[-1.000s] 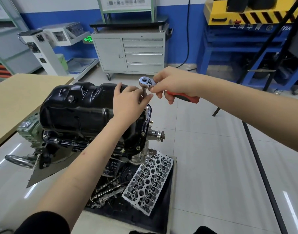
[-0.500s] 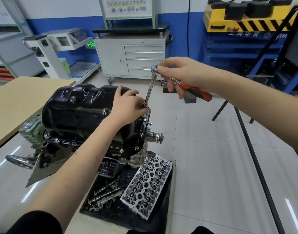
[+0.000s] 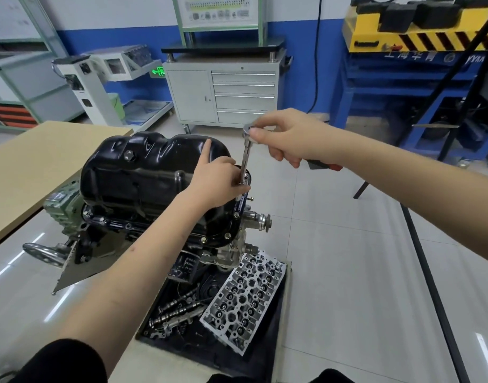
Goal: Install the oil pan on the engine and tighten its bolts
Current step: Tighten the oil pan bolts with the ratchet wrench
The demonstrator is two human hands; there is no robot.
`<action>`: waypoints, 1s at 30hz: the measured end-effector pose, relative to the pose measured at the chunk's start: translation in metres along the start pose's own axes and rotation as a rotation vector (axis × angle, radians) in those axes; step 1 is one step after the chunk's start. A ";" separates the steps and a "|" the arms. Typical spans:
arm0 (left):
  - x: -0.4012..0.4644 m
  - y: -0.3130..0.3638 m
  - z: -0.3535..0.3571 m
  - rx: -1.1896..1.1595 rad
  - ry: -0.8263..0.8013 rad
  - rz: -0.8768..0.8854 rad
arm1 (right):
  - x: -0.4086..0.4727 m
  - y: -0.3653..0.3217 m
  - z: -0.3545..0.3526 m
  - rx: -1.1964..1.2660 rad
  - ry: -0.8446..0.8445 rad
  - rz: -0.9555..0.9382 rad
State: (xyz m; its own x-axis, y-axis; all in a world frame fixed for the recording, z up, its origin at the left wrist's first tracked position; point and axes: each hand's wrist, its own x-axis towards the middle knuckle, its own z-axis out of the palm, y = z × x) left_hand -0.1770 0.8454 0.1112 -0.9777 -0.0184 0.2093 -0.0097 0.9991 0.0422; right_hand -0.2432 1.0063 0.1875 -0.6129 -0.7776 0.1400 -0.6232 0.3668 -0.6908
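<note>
Here the glossy black oil pan (image 3: 143,172) sits flange-down; left hand (image 3: 215,183) pinches the extension (image 3: 245,164), right hand (image 3: 289,136) grips the ratchet (image 3: 249,131).

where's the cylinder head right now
In the head view, the cylinder head lies low and centre on the black tray, below the engine, beside the camshafts.

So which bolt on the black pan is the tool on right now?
The one at the far right end of the oil pan rim, under the ratchet extension beside the left hand. The nearer rim bolts sit bare.
</note>
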 end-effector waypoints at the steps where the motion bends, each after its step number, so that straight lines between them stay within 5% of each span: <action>1: -0.005 0.002 0.003 0.050 -0.003 -0.007 | -0.001 0.002 0.003 0.005 -0.003 0.000; 9: -0.051 -0.008 0.014 -0.114 0.439 0.028 | -0.005 0.021 0.021 0.040 -0.007 0.020; 30: -0.046 -0.005 0.022 -0.273 0.421 -0.057 | 0.010 0.013 0.037 -0.057 -0.134 -0.073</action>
State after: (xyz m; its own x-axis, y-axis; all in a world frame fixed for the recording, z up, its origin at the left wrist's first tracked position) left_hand -0.1365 0.8426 0.0799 -0.8073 -0.1426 0.5727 0.0499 0.9504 0.3071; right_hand -0.2394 0.9841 0.1538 -0.4966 -0.8633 0.0899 -0.6930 0.3319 -0.6400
